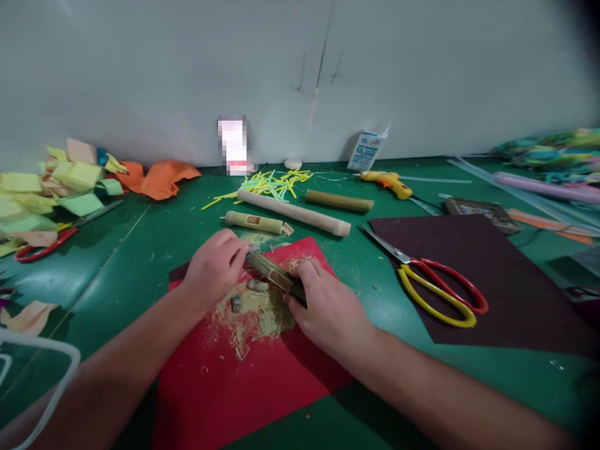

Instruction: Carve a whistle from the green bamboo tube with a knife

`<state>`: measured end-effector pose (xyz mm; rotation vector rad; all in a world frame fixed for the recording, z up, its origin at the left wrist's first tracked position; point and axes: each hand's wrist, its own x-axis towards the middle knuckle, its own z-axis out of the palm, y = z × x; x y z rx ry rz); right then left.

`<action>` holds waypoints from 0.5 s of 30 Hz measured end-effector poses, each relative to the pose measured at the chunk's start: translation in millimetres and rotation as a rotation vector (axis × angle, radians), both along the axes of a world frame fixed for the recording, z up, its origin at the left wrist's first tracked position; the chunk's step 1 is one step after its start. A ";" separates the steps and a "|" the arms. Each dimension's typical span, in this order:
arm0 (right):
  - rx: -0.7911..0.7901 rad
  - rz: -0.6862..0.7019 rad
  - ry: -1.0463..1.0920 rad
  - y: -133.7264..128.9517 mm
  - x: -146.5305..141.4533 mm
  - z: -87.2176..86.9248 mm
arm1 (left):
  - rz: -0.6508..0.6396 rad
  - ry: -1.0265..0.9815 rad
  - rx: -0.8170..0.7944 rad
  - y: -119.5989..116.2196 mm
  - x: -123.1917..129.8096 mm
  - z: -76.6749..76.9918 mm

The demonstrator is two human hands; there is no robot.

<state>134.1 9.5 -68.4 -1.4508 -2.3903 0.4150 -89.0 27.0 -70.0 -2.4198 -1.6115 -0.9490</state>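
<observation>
My right hand [323, 303] is closed around the near end of a short green-brown bamboo piece [268, 269]. This piece slants over red paper [300, 381], which is strewn with pale shavings [276, 315]. At its far end my left hand [219, 265] is closed in a pinch; a small greyish bit shows by the fingertips, too hidden to name. Two small dark cut stubs [257, 285] lie on the shavings below the bamboo. Beyond my hands rest a bamboo tube with a square hole [255, 221] and a long pale wooden rod [295, 213].
Red-and-yellow scissors [438, 284] lie on dark paper [506, 312] at right. Behind are another bamboo piece [340, 200], yellow strips [272, 185], a yellow glue gun [387, 183] and a small carton [368, 150]. Folded papers [70, 181] and red-handled scissors [47, 245] sit left.
</observation>
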 end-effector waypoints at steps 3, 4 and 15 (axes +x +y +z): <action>-0.007 -0.004 -0.006 1.4 1.2 0.8 | 0.091 -0.085 0.080 2.4 -5.5 4.0; -0.009 -0.005 -0.006 1.8 1.4 0.7 | 0.095 -0.096 0.087 2.2 -6.0 4.7; 0.032 0.022 -0.012 -0.8 2.0 0.5 | -0.050 0.013 0.001 -2.0 5.9 1.2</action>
